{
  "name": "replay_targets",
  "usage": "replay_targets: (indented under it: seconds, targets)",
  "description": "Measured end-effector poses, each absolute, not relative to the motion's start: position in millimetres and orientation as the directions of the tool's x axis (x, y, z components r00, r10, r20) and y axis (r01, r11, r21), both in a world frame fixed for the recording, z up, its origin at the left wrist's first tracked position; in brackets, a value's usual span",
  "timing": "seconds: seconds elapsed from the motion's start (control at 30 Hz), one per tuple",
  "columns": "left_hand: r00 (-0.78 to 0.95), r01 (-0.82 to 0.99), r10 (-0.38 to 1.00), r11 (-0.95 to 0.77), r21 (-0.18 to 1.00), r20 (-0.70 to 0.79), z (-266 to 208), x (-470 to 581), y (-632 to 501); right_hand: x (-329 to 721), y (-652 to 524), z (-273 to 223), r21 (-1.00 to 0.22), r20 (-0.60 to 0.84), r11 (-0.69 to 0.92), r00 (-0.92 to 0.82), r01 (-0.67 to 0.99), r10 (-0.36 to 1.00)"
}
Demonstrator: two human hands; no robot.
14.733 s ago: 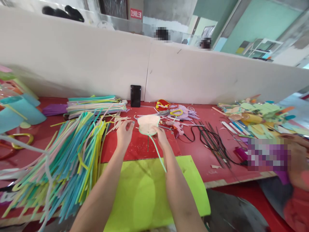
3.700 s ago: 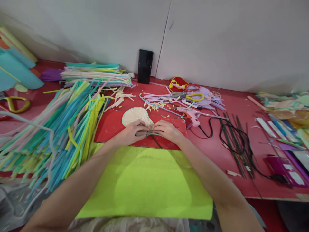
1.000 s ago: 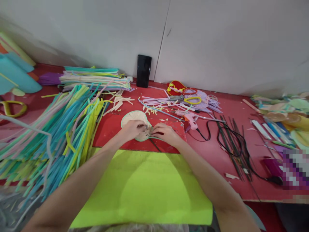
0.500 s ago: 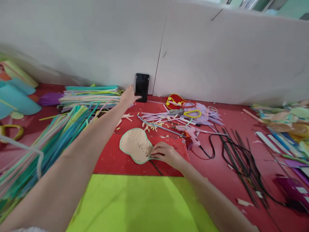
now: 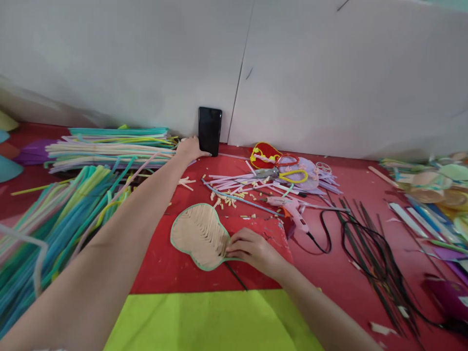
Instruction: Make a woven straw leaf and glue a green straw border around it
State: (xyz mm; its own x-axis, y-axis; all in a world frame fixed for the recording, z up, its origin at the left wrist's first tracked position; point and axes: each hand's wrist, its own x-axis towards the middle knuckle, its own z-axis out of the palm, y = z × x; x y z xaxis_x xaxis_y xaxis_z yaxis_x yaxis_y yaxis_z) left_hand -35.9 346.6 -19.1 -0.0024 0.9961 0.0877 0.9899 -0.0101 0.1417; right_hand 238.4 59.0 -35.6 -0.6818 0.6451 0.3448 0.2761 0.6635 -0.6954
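A black smartphone [image 5: 210, 130] leans upright against the pale wall at the back of the table. My left hand [image 5: 190, 147] grips its lower left corner, thumb across the bottom edge; the other fingers are partly hidden. In front of me lies a beige, heart-shaped hand fan [image 5: 199, 234] with a thin green rim and a ribbed centre. At its right end, my right hand [image 5: 252, 249] is closed with bent fingers round the narrow base, where a green stem shows. A dark thin stick [image 5: 236, 277] lies just below the fan.
Bundles of coloured pipe cleaners [image 5: 84, 209] fill the left side. Behind the fan lie yellow-handled scissors [image 5: 294, 175], lilac strips and small cut bits. A pink glue gun [image 5: 296, 213] with a black cord [image 5: 325, 234] sits to the right. A lime-green sheet [image 5: 215, 321] covers the front.
The camera view has shifted, so the table's contents appear moved. My left hand has slid slightly lower at the phone's corner. My right hand stays on the fan's base.
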Motion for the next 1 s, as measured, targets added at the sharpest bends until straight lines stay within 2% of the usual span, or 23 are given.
replay_targets:
  seconds: [0.27,0.6,1.0]
  targets:
    - [-0.019,0.984,0.995,0.001,0.179,0.099,-19.3,-34.6,342.1,238.5,60.7,-39.5,-0.670,0.378,0.694,-0.683,0.264,0.625]
    - [-0.024,0.970,0.998,0.009,0.242,0.058,-22.1,-35.6,344.2,239.9,61.1,-45.3,-0.674,0.341,0.681,-0.698,0.285,0.629]
    - [-0.016,0.981,1.000,0.016,0.195,-0.001,-21.0,-37.4,348.9,239.4,61.0,-44.8,-0.681,0.349,0.678,-0.691,0.277,0.633]
